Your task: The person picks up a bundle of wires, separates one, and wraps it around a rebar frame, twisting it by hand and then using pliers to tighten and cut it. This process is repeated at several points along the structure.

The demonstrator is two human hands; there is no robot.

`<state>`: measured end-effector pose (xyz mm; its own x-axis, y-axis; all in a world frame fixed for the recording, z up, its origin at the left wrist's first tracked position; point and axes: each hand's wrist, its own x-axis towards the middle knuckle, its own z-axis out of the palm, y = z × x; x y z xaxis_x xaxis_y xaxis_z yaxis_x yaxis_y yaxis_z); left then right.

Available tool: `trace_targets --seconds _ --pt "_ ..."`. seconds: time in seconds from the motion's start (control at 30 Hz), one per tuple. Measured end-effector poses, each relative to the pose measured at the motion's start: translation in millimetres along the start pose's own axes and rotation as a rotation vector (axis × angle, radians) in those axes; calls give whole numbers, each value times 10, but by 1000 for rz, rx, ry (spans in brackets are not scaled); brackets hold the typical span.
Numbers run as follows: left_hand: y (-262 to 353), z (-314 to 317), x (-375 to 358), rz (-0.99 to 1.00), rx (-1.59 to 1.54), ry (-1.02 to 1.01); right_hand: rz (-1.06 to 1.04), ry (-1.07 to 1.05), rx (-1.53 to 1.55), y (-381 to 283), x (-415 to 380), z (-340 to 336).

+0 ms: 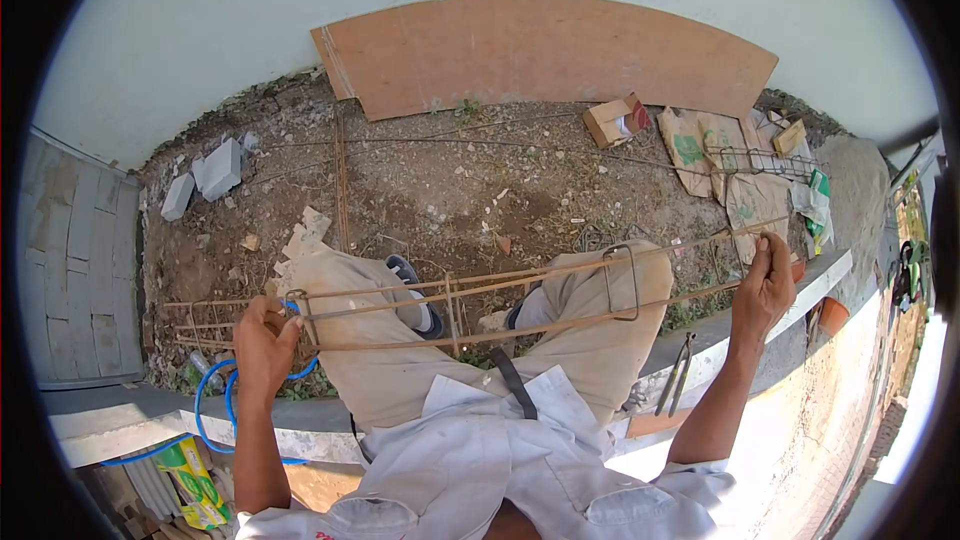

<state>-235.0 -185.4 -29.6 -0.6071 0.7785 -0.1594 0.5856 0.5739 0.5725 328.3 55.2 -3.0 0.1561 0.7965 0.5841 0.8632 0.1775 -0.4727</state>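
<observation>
A long frame of thin rusty rods [520,283] lies across my thighs, with wire stirrups around the rods. One rectangular stirrup [636,285] sits over my right thigh, and another [452,315] is between my knees. My left hand [266,345] is closed on the rods at the left, beside a stirrup. At the right, my right hand [766,290] has its fingers closed around the rods near their far end. A pair of pincers [677,375] lies on the ledge below my right hand.
A brown board [550,55] leans on the wall. On the ground are a cardboard box [612,122], flattened paper sacks [690,150], white blocks [218,168] and loose rods. A blue hose [200,415] loops over the ledge at left. A pot [833,316] stands at right.
</observation>
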Motion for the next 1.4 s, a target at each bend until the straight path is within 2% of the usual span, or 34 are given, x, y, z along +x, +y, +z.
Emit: trace_targets --seconds 0.07,0.17,0.23,0.3,0.37,0.47,0.57,0.67,0.77,0.97,1.07,1.17,1.3,1.4 --pt "272 54 -58 164 126 159 -17 -69 100 -436 -134 -46" --pt "769 293 -171 177 -398 -155 -198 -151 296 -891 -434 45" --pt "1056 649 -202 156 -884 -498 -241 -224 376 -1204 -608 101" --pt "1508 919 -287 50 -1160 -628 -250 -282 455 -1414 -769 189" --pt "1680 1183 -224 79 -1230 -699 -262 -343 490 -1521 -898 205" --pt "1769 1409 -161 116 -1339 -617 -315 -388 491 -1538 -1037 209" --pt "1705 1421 -114 143 -1362 -600 -227 -414 482 -1553 -1108 173" --pt "1682 1432 -102 203 -1345 -581 -241 -459 423 -1512 -1177 194" --pt "1685 1452 -104 183 -1337 -540 -216 -652 391 -1498 -1256 171" --pt "1520 1516 -195 21 -1417 -751 -309 -1010 308 -1428 -1297 18" --pt "1512 1461 -258 100 -1234 -727 -32 -1176 455 -1344 -1346 31" --pt "1506 1426 -305 156 -1110 -716 370 -1285 704 -1519 -1405 61" --pt "1407 1330 -212 247 -1103 -696 255 -1055 762 -1657 -1563 175" --pt "1244 1186 -49 469 -742 -427 234 -923 738 -1676 -1551 167"
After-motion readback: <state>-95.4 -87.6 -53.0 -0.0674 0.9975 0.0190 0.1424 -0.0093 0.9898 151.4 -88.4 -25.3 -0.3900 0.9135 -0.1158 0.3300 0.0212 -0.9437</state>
